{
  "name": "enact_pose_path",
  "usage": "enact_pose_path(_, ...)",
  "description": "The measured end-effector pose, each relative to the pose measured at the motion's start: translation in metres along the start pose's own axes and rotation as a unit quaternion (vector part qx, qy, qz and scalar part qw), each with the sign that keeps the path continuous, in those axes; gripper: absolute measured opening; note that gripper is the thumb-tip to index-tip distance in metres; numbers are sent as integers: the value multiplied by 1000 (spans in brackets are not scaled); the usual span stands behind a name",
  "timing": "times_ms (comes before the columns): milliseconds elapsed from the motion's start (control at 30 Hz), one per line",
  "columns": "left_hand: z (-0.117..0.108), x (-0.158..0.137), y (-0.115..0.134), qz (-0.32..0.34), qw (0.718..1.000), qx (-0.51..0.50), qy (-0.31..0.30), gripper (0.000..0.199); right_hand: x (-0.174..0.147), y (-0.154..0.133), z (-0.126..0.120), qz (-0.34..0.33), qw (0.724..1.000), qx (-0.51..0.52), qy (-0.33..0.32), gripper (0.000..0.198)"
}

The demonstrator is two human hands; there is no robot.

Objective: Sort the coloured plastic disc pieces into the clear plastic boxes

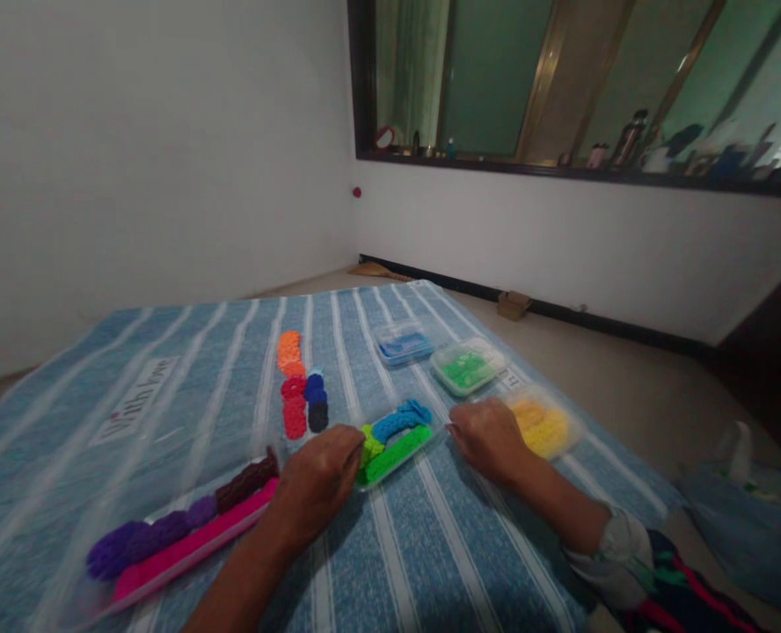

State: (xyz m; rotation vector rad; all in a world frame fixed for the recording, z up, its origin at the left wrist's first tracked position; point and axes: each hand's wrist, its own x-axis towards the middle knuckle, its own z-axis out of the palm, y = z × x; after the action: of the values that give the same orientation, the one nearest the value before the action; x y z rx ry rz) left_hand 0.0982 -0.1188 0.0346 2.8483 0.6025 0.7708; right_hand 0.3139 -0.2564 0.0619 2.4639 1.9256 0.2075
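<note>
A clear plastic container [398, 455] sits between my hands on the striped cloth. Inside it lie a bright green strip [397, 455], a blue knobbly bundle [400, 422] and a yellow-green bundle [370, 447]. My left hand [317, 475] is closed in a pinch at the container's left end. At its right end my right hand [486, 435] is also closed, fingertips against the edge. What the bundles are made of is too blurred to tell. A longer clear container [133, 607] at lower left holds purple and dark brown bundles [179, 523] beside a pink strip [193, 545].
Behind my hands lie orange [289, 353], red [294, 409] and dark blue [315, 387] bundles and a black one [317, 417]. Along the right side stand containers of blue [404, 346], green [466, 367] and yellow [541, 426] pieces. A bag [747, 519] rests at far right.
</note>
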Motion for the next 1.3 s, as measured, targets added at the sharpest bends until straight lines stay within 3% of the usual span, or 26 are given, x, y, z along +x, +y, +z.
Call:
enact_pose_path(267,0,1,3,8,999,26,-28,27,45,35,-3,43,996,-68,-47,27)
enact_pose_path(500,-1,0,3,-3,998,33,-47,27,59,43,3,-26,994,-90,-50,30)
enact_pose_path(800,0,-1,2,6,999,37,-38,25,63,65,-14,-115,986,-95,-76,20)
enact_pose_path(1067,2,1,-2,19,999,37,-26,25,71,85,-26,-85,988,-123,-35,26)
enact_pose_path(1300,3,1,-5,62,997,14,35,20,95,120,-23,-8,994,-105,-10,23)
